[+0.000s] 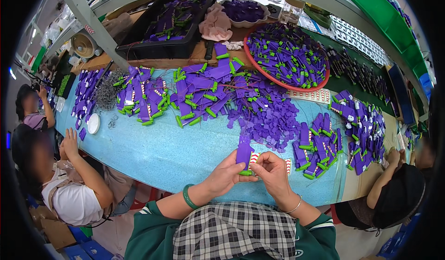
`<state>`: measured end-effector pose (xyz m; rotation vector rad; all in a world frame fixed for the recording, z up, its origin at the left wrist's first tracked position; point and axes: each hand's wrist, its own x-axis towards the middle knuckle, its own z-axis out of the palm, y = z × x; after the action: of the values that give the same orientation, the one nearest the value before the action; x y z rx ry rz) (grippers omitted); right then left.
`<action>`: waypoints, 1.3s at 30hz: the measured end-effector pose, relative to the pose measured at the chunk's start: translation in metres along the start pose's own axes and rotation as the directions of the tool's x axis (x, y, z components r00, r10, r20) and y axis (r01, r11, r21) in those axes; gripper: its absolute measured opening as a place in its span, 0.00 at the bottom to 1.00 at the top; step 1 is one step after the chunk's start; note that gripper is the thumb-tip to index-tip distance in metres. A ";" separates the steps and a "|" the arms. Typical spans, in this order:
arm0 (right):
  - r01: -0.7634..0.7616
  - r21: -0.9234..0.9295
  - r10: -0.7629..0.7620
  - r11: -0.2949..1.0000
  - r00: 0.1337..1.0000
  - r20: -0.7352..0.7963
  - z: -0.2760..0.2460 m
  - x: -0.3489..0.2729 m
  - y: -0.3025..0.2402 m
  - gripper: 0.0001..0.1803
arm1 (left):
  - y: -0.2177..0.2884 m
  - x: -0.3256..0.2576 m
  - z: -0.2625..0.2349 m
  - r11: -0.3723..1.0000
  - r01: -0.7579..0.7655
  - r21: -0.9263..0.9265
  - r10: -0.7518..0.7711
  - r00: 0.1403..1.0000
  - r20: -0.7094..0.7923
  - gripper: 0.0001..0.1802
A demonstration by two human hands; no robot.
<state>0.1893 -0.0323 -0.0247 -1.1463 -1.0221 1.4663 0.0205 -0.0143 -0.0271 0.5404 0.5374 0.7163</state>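
Above the near edge of the blue table, my left hand point(226, 173) is closed on a flat purple piece with a green end point(243, 149). A red-and-white chevron-striped sticker point(253, 158) shows along the right side of this piece. My right hand point(274, 173) is closed there, with thumb and forefinger pinched at the sticker's edge. Just right of that hand lies another striped strip point(288, 166), partly hidden by it. Ahead of my hands is a spread of small purple pieces point(273, 121). Purple-and-green pieces with thin wires point(204, 93) lie heaped to its left.
A red round tray point(247, 56) holds many purple-and-green pieces, and a black bin point(153, 51) stands at the back left. Further piles point(320, 144) lie to the right. A white lid point(93, 123) and tangled wires point(107, 90) are at left. Co-workers sit on both sides; a shelf frame crosses overhead.
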 end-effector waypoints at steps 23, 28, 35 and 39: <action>0.505 -0.602 -0.565 0.619 0.818 0.105 -0.009 -0.001 0.007 0.08 | -0.015 -0.003 0.001 0.886 -0.163 0.433 0.158 0.986 0.049 0.16; 0.304 -0.439 -0.299 0.845 0.951 0.083 -0.005 0.005 0.004 0.18 | -0.012 -0.003 0.005 0.978 -0.106 0.178 0.096 0.993 0.065 0.18; 0.187 -0.280 -0.108 0.942 0.955 0.275 -0.004 0.011 0.000 0.14 | -0.022 0.010 0.001 0.882 0.446 -0.156 -0.407 0.885 0.226 0.27; 0.002 -0.010 0.001 1.000 0.963 0.269 -0.004 0.005 0.000 0.16 | -0.024 0.014 -0.009 0.818 0.501 -0.281 -0.323 0.805 0.497 0.24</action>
<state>0.1928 -0.0267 -0.0261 -0.9699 -1.2154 1.6497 0.0352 -0.0167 -0.0530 0.1625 0.0720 0.2424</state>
